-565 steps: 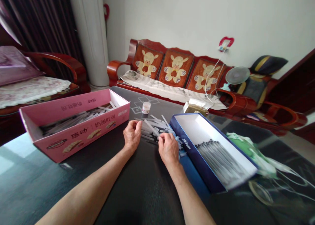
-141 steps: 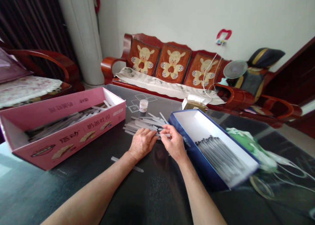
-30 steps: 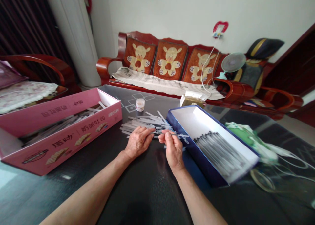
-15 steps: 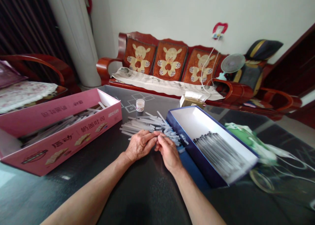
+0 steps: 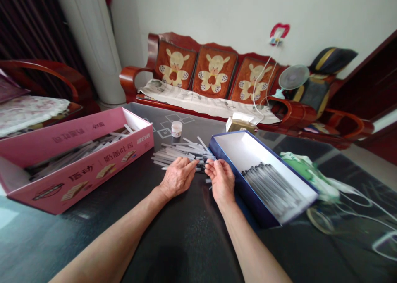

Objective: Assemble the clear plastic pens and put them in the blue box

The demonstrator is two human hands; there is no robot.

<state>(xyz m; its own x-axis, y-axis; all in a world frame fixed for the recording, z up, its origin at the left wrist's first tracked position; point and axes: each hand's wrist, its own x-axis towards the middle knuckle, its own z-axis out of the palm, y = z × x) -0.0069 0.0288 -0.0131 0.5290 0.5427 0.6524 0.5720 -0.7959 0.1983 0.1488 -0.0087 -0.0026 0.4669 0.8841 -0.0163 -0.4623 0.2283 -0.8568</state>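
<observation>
Thin whitish translucent tubes (image 5: 170, 154) lie in a loose pile on the dark table, with small dark pieces near my fingers. My left hand (image 5: 179, 177) is over the pile's near edge, its thumb and fingers closed together; what they hold is too small to name. Just right of it, my right hand (image 5: 221, 179) is pinched at the fingertips, and whatever is in the pinch cannot be made out. A gap separates the two hands. Beside my right hand, a blue box (image 5: 254, 204) with a white inside holds a row of slim grey tubes (image 5: 273, 188) with dark ends.
On the left stands a long pink box (image 5: 102, 171) with more tubes inside. A small white cup (image 5: 176, 129) sits behind the pile. A tissue box (image 5: 240, 124) is at the back, a green and white bag (image 5: 310, 173) and cables at the right. A wooden sofa (image 5: 136, 77) stands beyond.
My hands were together at the fingertips and have moved apart, the right one shifting to the right. The camera view has shifted slightly.
</observation>
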